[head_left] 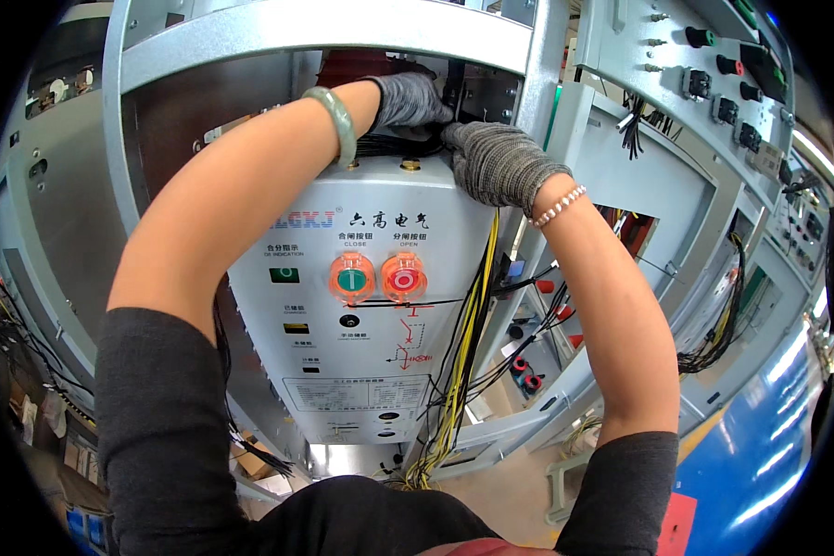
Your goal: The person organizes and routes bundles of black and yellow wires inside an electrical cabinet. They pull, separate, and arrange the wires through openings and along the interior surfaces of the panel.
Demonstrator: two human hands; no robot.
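Rising around everything, an open cabinet frame of silvery metal (334, 23). Standing upright inside it, a light-grey box-shaped switch unit with a printed front (380, 199). Hanging down along the unit's right side, a long bundle of yellow and black wires (475, 306). Bent inward over the unit's top, a left hand in a dark-grey knit glove (410, 100) and, just beside it, a right hand in a ribbed grey knit glove (505, 165). Lying across the unit's top, under the left hand and leading toward both hands' fingertips — a cluster of thin black wires (394, 145). Cannot tell either grip, apart or clamped on those wires — fingertips hidden. Mounted on the front, well below, green (351, 279) and red round push-buttons (404, 277)
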